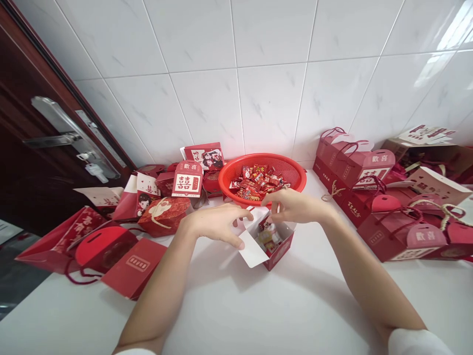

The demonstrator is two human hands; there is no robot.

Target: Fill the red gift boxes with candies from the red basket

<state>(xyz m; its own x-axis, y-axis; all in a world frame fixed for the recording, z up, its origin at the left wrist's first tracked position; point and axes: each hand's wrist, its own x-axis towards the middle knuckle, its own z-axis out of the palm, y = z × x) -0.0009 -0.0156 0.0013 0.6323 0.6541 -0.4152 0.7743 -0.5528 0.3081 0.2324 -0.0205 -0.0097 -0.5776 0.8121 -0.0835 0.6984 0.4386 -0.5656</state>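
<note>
A small red gift box (281, 252) with a white inside stands open on the white table in front of me. Small wrapped snacks (270, 238) lie inside it, and its white flap (253, 250) leans out to the left. My left hand (219, 223) is open at the box's left side, thumb at the edge of that flap and fingers spread near the back flap. Over the far right rim, my right hand (290, 204) is open, its fingers curved down and apart. Whether its fingertips press on the cardboard is hard to see.
Just behind the box, a red plastic basket (300, 170) holds many red-wrapped sweets (256, 182). Red gift boxes (135, 266) crowd the left of the table (236, 315); more handled boxes (401, 231) stand at right. A tiled wall (273, 103) rises behind, with a dark door (33, 162) at left.
</note>
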